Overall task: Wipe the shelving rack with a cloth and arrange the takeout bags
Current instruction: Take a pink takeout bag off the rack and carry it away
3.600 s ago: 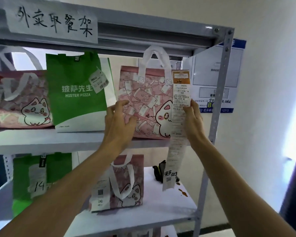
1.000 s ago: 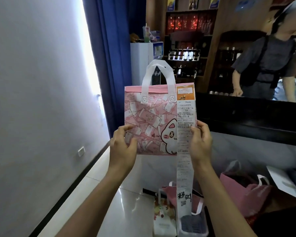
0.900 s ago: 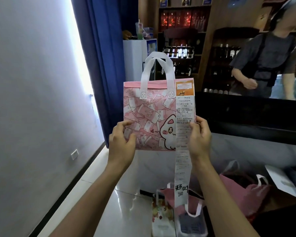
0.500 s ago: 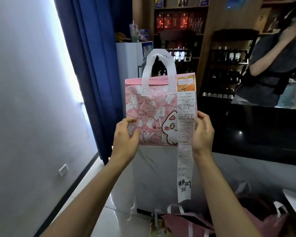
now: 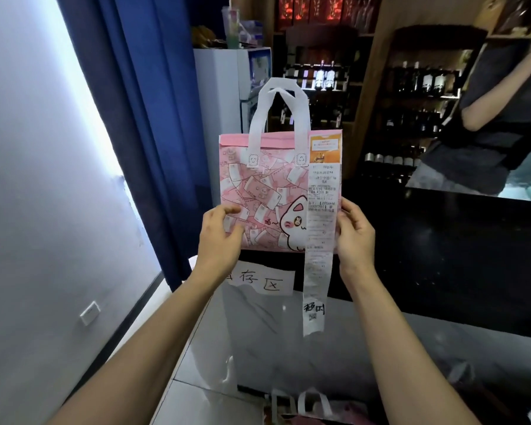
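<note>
I hold a pink takeout bag (image 5: 267, 191) with a cartoon cat print and white handles upright in front of me, at chest height. My left hand (image 5: 219, 240) pinches its lower left edge, thumb on the front. My right hand (image 5: 354, 237) grips its lower right edge. A long white receipt (image 5: 318, 256) is fixed to the bag's right side and hangs well below it. The shelving rack and the cloth are out of view.
A black counter (image 5: 442, 256) with a handwritten paper sign (image 5: 261, 282) on its front stands just behind the bag. More bags (image 5: 304, 409) lie on the tiled floor below. A person (image 5: 497, 118) stands behind the counter at right. Blue curtain (image 5: 141, 118) and white wall on the left.
I have carried the bag from the rack's shelf and turned to face the counter. Over the last second the view rose and neared the counter; both hands keep their hold.
</note>
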The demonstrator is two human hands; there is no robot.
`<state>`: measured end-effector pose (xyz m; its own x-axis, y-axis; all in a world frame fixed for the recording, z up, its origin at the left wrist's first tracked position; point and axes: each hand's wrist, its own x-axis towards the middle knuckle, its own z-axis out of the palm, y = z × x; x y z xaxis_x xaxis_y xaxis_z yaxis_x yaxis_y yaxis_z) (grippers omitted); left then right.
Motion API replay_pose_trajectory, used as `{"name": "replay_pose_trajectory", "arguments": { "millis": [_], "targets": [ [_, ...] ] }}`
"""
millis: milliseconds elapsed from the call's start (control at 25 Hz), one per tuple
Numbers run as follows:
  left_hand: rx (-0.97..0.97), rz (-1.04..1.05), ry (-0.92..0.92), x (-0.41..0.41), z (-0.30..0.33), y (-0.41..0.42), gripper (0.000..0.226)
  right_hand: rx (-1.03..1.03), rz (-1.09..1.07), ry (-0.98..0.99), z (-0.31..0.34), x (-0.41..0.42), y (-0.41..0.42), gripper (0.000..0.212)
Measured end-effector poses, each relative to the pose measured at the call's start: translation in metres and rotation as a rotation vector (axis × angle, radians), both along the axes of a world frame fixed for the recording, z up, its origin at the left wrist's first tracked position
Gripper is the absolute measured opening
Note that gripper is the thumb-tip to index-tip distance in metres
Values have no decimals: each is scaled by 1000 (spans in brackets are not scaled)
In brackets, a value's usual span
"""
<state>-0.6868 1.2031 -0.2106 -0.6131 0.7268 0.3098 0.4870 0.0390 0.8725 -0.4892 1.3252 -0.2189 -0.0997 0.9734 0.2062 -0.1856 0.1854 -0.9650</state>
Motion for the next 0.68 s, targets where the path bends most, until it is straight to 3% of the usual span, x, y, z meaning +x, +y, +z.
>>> {"name": "replay_pose_trajectory", "arguments": {
  "millis": [400,680],
  "targets": [
    [-41,-109,69,-56,-10,70,24,-38,-135,-87,-12,-49,50,26],
    [-46,-177,6,-76,-20,82,29,-41,-211,-132,-12,-59,55,26]
  ]
}}
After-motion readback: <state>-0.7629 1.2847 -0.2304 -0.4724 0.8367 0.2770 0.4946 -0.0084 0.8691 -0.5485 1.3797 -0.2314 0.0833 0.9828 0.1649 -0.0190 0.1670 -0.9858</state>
